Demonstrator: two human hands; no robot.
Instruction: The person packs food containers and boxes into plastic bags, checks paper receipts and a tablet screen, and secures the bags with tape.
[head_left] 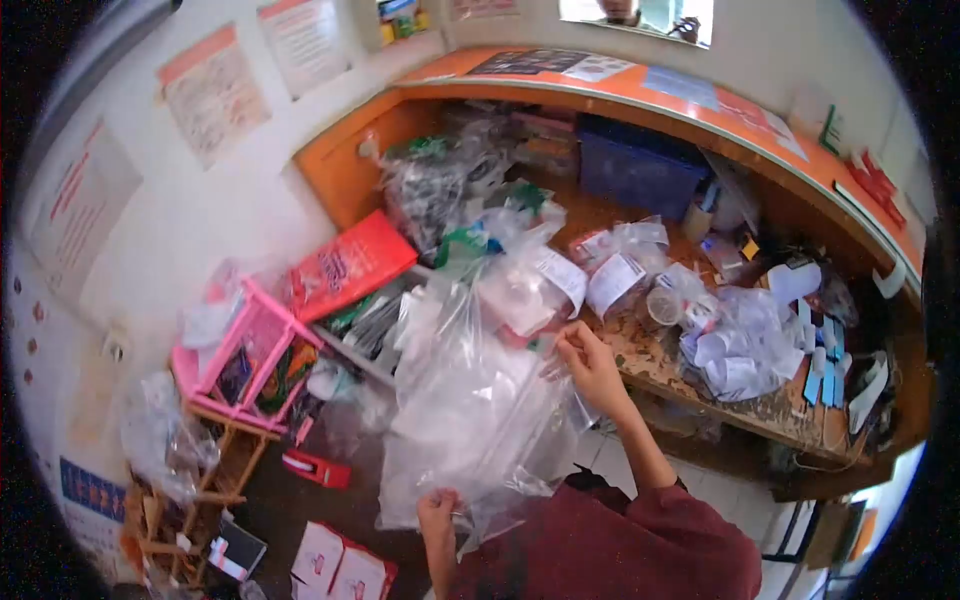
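Note:
A large clear plastic bag (465, 400) with white, sheet-like contents lies across the middle of the view. My left hand (438, 508) is closed on its lower edge, near my body. My right hand (590, 365) pinches the bag's upper right side, fingers pressed together. Just beyond the right hand sits another clear bag (525, 290) with pink and white contents and a printed label. Behind the large bag, to the left, a grey tray (370, 350) of wrapped items is partly covered.
Left are a red box (352, 262), a pink rack (245, 365), a red stapler-like object (316, 468) and a wooden rack (215, 470). Right, the worn wooden desk (665, 365) bears bags of paper rolls (740, 345). A blue bin (640, 165) stands behind.

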